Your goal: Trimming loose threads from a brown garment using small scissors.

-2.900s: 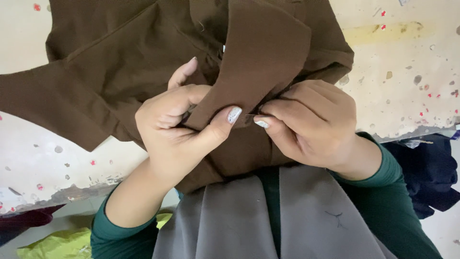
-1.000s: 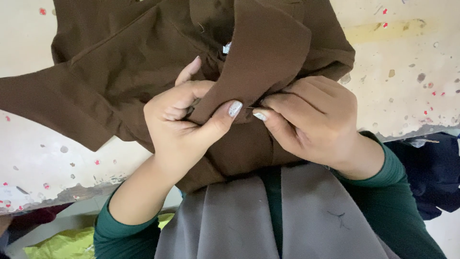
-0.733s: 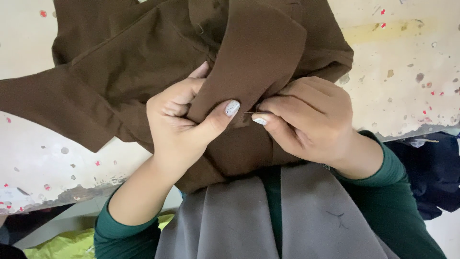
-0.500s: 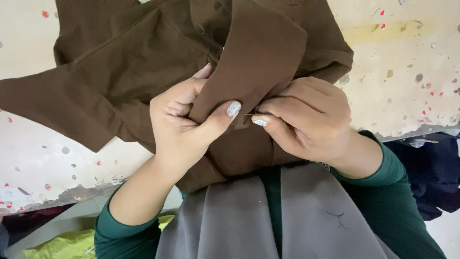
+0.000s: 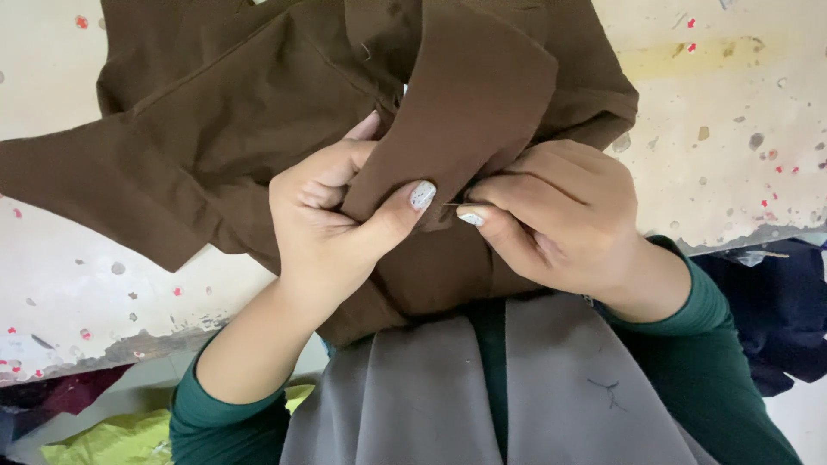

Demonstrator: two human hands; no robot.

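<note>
A cream, paint-speckled worktable (image 5: 741, 129) under soft even light

Soft, even daylight; sharp focus

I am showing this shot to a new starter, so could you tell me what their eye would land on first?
First, the two hands meeting at the centre: the left hand pinches a fold of the brown garment, while the right hand holds a thin needle at its edge. The garment spreads across a pale, paint-speckled table.
</note>
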